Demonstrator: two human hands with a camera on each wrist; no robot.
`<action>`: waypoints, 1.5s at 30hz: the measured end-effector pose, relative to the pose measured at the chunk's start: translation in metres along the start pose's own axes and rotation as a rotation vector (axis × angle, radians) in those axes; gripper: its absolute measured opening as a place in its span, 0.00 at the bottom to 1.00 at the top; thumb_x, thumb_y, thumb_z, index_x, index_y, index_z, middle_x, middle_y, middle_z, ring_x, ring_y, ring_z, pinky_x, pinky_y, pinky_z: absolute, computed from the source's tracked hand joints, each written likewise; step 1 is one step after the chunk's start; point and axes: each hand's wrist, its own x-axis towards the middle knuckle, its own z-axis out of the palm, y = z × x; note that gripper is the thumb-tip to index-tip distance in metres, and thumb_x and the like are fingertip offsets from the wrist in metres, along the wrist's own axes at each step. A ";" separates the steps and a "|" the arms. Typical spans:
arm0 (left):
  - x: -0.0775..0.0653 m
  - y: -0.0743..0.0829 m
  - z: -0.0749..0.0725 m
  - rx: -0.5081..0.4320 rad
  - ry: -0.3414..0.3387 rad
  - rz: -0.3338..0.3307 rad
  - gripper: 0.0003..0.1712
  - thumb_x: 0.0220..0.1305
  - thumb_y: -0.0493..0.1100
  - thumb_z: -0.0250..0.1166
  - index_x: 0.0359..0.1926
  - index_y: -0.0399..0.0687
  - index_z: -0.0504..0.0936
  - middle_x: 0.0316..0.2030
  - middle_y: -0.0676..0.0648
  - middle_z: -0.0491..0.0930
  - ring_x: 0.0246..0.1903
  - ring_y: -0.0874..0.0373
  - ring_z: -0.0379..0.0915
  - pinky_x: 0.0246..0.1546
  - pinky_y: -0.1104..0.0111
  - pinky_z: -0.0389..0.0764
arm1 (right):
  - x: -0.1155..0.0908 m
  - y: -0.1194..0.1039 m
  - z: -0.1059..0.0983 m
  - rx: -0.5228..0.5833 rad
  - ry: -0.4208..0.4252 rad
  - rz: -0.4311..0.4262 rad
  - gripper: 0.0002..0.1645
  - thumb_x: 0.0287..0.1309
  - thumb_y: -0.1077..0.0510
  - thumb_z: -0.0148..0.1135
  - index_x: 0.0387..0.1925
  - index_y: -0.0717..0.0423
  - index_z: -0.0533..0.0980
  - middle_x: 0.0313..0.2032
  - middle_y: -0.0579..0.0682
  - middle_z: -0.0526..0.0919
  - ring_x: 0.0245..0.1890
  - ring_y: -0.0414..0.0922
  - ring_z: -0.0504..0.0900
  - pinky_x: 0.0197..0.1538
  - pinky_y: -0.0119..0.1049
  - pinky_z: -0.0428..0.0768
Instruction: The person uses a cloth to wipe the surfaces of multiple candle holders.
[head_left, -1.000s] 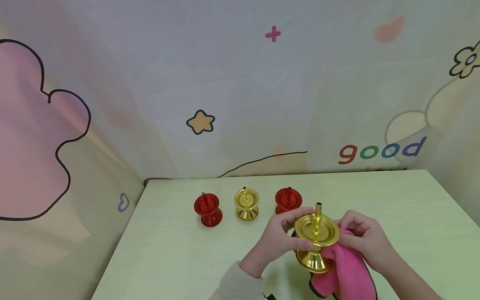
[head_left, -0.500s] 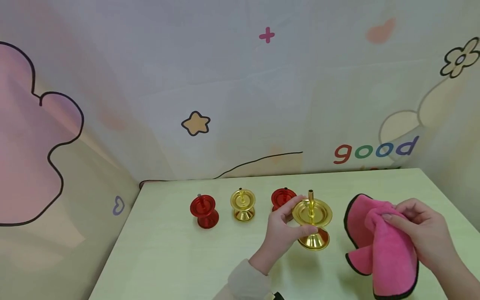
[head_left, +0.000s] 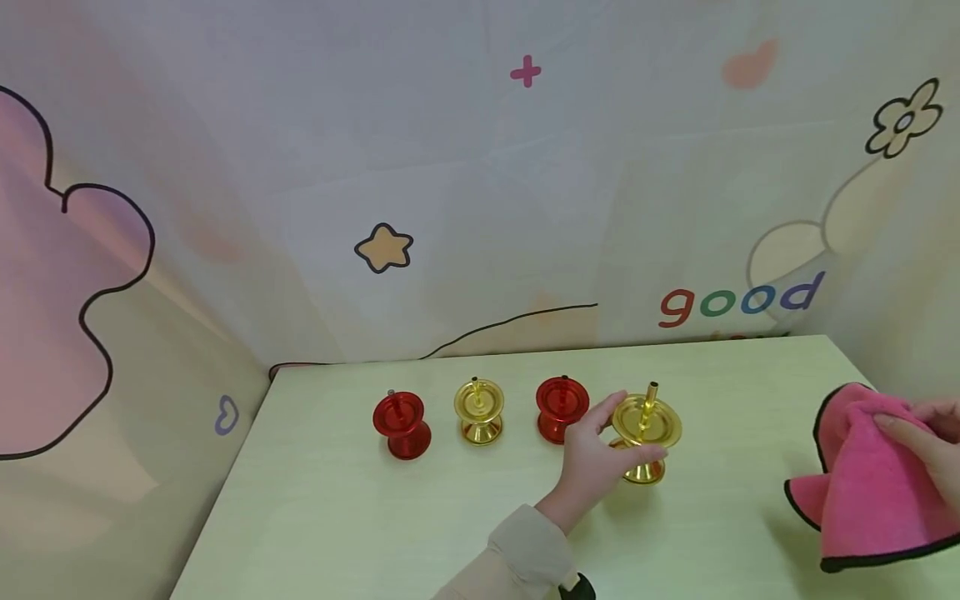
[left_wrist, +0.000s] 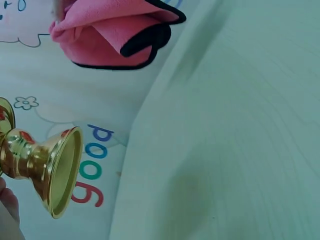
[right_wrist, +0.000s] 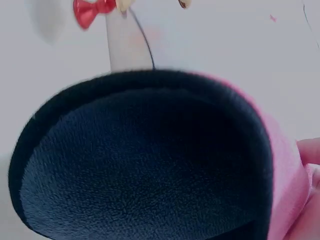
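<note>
My left hand point(head_left: 596, 454) grips a gold candle holder point(head_left: 647, 423) by its narrow middle, fingers behind and thumb in front. In the left wrist view its flared base point(left_wrist: 65, 172) hangs above the table, apart from it. At the right edge of the head view, my right hand point(head_left: 933, 437) pinches a pink cloth point(head_left: 873, 492) with black edging, held in the air and hanging in folds. The right wrist view is mostly filled by the cloth's dark underside point(right_wrist: 145, 165).
Behind and left on the pale table point(head_left: 337, 517), a red candle holder point(head_left: 405, 425), a gold one point(head_left: 480, 410) and another red one point(head_left: 561, 408) stand in a row. A printed backdrop point(head_left: 450, 167) rises behind the table's far edge.
The cloth has come away from the gold candle holder and moved far right with my right hand. My left hand has carried the holder slightly farther back over the table.
</note>
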 end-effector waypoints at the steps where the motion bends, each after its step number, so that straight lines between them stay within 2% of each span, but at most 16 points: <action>1: 0.002 -0.002 0.002 0.005 0.006 -0.008 0.40 0.33 0.52 0.75 0.54 0.66 0.71 0.48 0.65 0.74 0.49 0.69 0.67 0.50 0.71 0.70 | 0.001 0.004 -0.002 -0.021 0.022 -0.003 0.12 0.54 0.57 0.57 0.23 0.37 0.67 0.17 0.22 0.68 0.13 0.28 0.68 0.13 0.24 0.67; 4: 0.005 -0.008 0.007 0.017 0.031 -0.045 0.40 0.34 0.53 0.75 0.54 0.65 0.71 0.49 0.64 0.74 0.51 0.69 0.67 0.52 0.67 0.70 | 0.005 0.010 -0.005 -0.144 0.059 -0.029 0.13 0.56 0.56 0.54 0.22 0.35 0.65 0.16 0.22 0.64 0.12 0.28 0.65 0.13 0.25 0.65; 8: 0.008 -0.019 0.012 0.020 0.067 -0.091 0.40 0.33 0.54 0.74 0.54 0.63 0.72 0.50 0.62 0.74 0.51 0.68 0.68 0.54 0.62 0.70 | 0.012 0.008 0.002 -0.323 0.034 -0.040 0.08 0.57 0.53 0.53 0.26 0.50 0.66 0.18 0.25 0.62 0.15 0.30 0.63 0.15 0.26 0.67; 11: 0.010 -0.025 0.016 0.028 0.087 -0.103 0.40 0.32 0.55 0.74 0.54 0.63 0.72 0.49 0.61 0.74 0.51 0.67 0.68 0.54 0.63 0.70 | 0.014 0.003 0.016 -0.423 -0.029 -0.040 0.15 0.57 0.52 0.54 0.31 0.62 0.67 0.22 0.39 0.72 0.19 0.36 0.65 0.17 0.28 0.67; 14: 0.012 -0.030 0.020 0.034 0.108 -0.122 0.40 0.32 0.56 0.74 0.53 0.64 0.72 0.49 0.60 0.75 0.51 0.66 0.68 0.54 0.64 0.70 | 0.015 0.001 0.034 -0.487 -0.071 -0.053 0.21 0.55 0.47 0.56 0.35 0.63 0.70 0.27 0.56 0.75 0.23 0.41 0.65 0.17 0.29 0.68; 16: 0.015 -0.031 0.024 0.038 0.123 -0.139 0.39 0.32 0.57 0.74 0.53 0.66 0.72 0.49 0.60 0.74 0.52 0.65 0.68 0.54 0.63 0.70 | 0.017 0.002 0.047 -0.476 -0.074 -0.057 0.24 0.54 0.45 0.56 0.36 0.63 0.70 0.31 0.60 0.75 0.25 0.43 0.66 0.17 0.29 0.68; 18: 0.017 -0.033 0.027 0.049 0.145 -0.137 0.39 0.32 0.57 0.74 0.52 0.66 0.73 0.49 0.60 0.75 0.51 0.64 0.68 0.53 0.63 0.70 | 0.021 0.003 0.059 -0.436 -0.051 -0.051 0.25 0.53 0.43 0.56 0.37 0.62 0.71 0.28 0.52 0.76 0.25 0.42 0.65 0.18 0.28 0.68; 20: 0.020 -0.035 0.030 0.060 0.170 -0.128 0.38 0.33 0.58 0.74 0.52 0.65 0.73 0.48 0.59 0.75 0.50 0.63 0.69 0.52 0.63 0.71 | 0.025 0.003 0.070 -0.391 -0.042 -0.021 0.27 0.53 0.40 0.53 0.40 0.61 0.70 0.30 0.52 0.75 0.26 0.42 0.66 0.18 0.28 0.69; 23: 0.025 -0.039 0.033 0.073 0.201 -0.110 0.38 0.32 0.58 0.73 0.51 0.63 0.74 0.48 0.58 0.75 0.50 0.62 0.70 0.51 0.63 0.72 | 0.031 0.006 0.087 -0.341 -0.022 0.033 0.29 0.55 0.39 0.50 0.43 0.61 0.68 0.35 0.54 0.75 0.29 0.44 0.66 0.18 0.27 0.70; 24: 0.027 -0.040 0.034 0.081 0.210 -0.112 0.38 0.32 0.58 0.73 0.51 0.63 0.74 0.48 0.58 0.75 0.50 0.61 0.70 0.51 0.63 0.73 | 0.033 0.009 0.093 -0.329 -0.021 0.055 0.30 0.55 0.38 0.48 0.45 0.61 0.67 0.39 0.59 0.73 0.31 0.46 0.66 0.18 0.27 0.70; 27: 0.031 -0.044 0.037 0.105 0.228 -0.124 0.39 0.32 0.60 0.73 0.52 0.63 0.73 0.48 0.57 0.75 0.50 0.59 0.70 0.49 0.64 0.73 | 0.034 0.020 0.106 -0.312 -0.029 0.067 0.31 0.57 0.38 0.45 0.47 0.60 0.65 0.43 0.62 0.71 0.34 0.49 0.66 0.21 0.26 0.70; 29: 0.033 -0.046 0.039 0.121 0.238 -0.131 0.40 0.32 0.61 0.72 0.52 0.63 0.73 0.48 0.56 0.76 0.50 0.59 0.70 0.49 0.65 0.74 | 0.033 0.028 0.113 -0.328 -0.056 0.026 0.32 0.58 0.38 0.44 0.50 0.62 0.65 0.45 0.64 0.71 0.37 0.52 0.68 0.26 0.31 0.71; 31: 0.035 -0.048 0.040 0.138 0.244 -0.125 0.40 0.32 0.61 0.72 0.52 0.62 0.73 0.48 0.56 0.76 0.50 0.59 0.71 0.48 0.65 0.74 | 0.031 0.034 0.117 -0.365 -0.109 -0.040 0.33 0.60 0.40 0.42 0.53 0.63 0.63 0.48 0.66 0.70 0.41 0.58 0.69 0.34 0.41 0.74; 35: 0.037 -0.049 0.043 0.154 0.252 -0.103 0.40 0.33 0.61 0.72 0.53 0.58 0.73 0.48 0.55 0.77 0.50 0.58 0.71 0.48 0.65 0.74 | 0.024 0.044 0.121 -0.519 -0.245 -0.204 0.36 0.61 0.41 0.41 0.60 0.65 0.58 0.53 0.72 0.66 0.50 0.66 0.64 0.46 0.62 0.66; 38: 0.038 -0.049 0.044 0.147 0.250 -0.100 0.41 0.34 0.62 0.71 0.53 0.57 0.72 0.48 0.55 0.76 0.51 0.58 0.70 0.49 0.64 0.74 | 0.018 0.048 0.122 -0.636 -0.326 -0.280 0.38 0.61 0.39 0.41 0.62 0.63 0.56 0.55 0.72 0.62 0.52 0.69 0.61 0.46 0.67 0.61; 45: 0.043 -0.051 0.046 0.125 0.258 -0.086 0.43 0.35 0.62 0.70 0.55 0.54 0.71 0.53 0.55 0.73 0.55 0.58 0.67 0.53 0.64 0.71 | 0.011 0.054 0.126 -0.768 -0.412 -0.287 0.41 0.60 0.33 0.34 0.64 0.58 0.54 0.61 0.70 0.53 0.57 0.69 0.51 0.49 0.72 0.51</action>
